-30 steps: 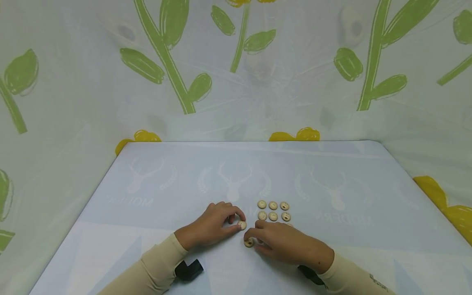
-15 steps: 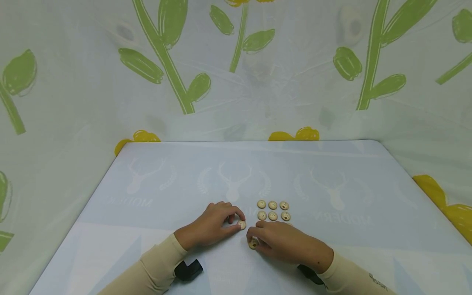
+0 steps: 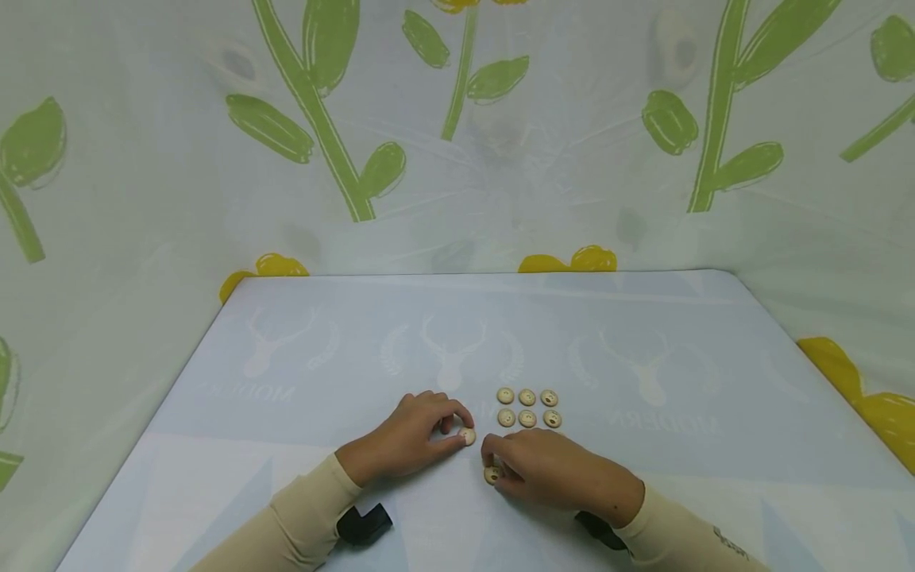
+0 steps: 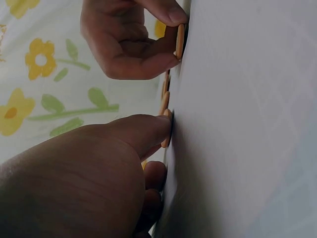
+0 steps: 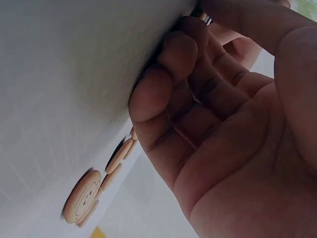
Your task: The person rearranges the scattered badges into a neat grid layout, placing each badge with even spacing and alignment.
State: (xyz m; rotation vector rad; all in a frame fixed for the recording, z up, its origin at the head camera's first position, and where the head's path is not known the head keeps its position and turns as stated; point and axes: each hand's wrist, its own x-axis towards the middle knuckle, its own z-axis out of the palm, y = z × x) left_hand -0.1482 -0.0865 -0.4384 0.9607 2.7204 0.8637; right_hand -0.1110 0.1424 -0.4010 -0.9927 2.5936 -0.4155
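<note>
My left hand (image 3: 407, 435) pinches a small round wooden disc (image 3: 468, 436) between thumb and index finger, at the table surface. Close by on its right, my right hand (image 3: 546, 469) pinches another wooden disc (image 3: 492, 475), which has a dark mark on its face. In the left wrist view this right-hand disc (image 4: 180, 42) is seen edge-on between the fingertips, low against the table. Beyond the right hand lie two rows of similar discs (image 3: 527, 419), flat and evenly spaced. The right wrist view shows a printed face on one disc (image 5: 83, 196); the right hand's own fingertips are partly hidden there.
The table (image 3: 286, 349) has a pale blue and white cloth with deer-head prints. Behind it hangs a white curtain (image 3: 557, 175) with green leaves and yellow flowers. A black strap piece (image 3: 364, 525) sits at the left wrist.
My right hand has shifted its disc a short way right and slightly nearer to me, away from the left hand's disc. The left hand keeps its place.
</note>
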